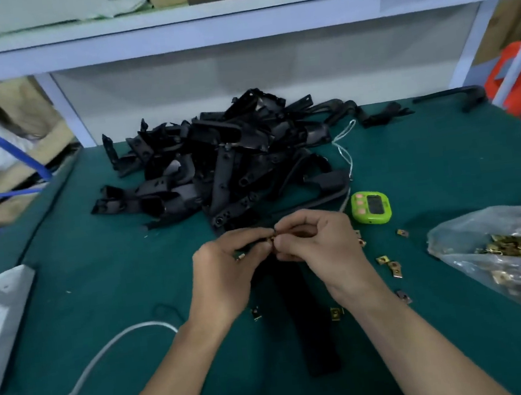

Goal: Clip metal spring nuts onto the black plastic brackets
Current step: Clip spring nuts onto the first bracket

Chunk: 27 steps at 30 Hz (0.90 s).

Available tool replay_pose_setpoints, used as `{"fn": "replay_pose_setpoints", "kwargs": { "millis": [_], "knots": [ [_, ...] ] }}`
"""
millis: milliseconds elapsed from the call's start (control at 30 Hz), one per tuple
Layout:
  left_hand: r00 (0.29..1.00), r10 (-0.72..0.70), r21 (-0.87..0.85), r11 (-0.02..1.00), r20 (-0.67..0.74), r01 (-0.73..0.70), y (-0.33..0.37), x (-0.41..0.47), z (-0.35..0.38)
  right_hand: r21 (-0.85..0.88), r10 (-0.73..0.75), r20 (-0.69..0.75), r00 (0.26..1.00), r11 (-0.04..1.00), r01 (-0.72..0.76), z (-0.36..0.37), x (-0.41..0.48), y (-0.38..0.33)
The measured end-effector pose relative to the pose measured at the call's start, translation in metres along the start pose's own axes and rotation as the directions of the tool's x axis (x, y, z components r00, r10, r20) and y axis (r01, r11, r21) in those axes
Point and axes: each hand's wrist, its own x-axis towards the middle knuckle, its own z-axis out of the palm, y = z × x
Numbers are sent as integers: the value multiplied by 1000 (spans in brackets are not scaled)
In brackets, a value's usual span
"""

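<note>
Nut (271,239), brass-coloured, sits at the far end of 1 black bracket (301,321), which runs back toward the person over the green mat (116,276).

Head view: left hand (225,275) grips the bracket end, fingers curled. Right hand (319,246) pinches the nut.

Judgement: nut is light, stiff, springy and likely sharp-edged, so hold it by its flat faces. Bracket is rigid and light, so hold it close to the clip edge.

Clear bag (501,271) at right holds many nuts. Loose nuts (395,268) lie near it. Bracket pile (226,159) lies behind.
</note>
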Motion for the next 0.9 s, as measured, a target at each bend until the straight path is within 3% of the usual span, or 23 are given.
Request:
{"fn": "replay_pose_setpoints", "kwargs": {
  "millis": [100,367,800,900],
  "knots": [
    [1000,-23,-96,995,-8,22,-7,-2,1,-216,-126,45,991,967,133,0,-2,3],
    [998,-12,-182,983,58,23,-2,-7,8,-405,-365,-40,930,857,319,-4,-6,5],
    [999,39,5,999,-21,-39,-1,-1,2,-338,-205,63,977,916,214,-1,-6,9],
    [998,60,-28,998,5,-60,-1,-2,3,-334,-195,70,978,920,207,-5,-4,8]
  ]
}}
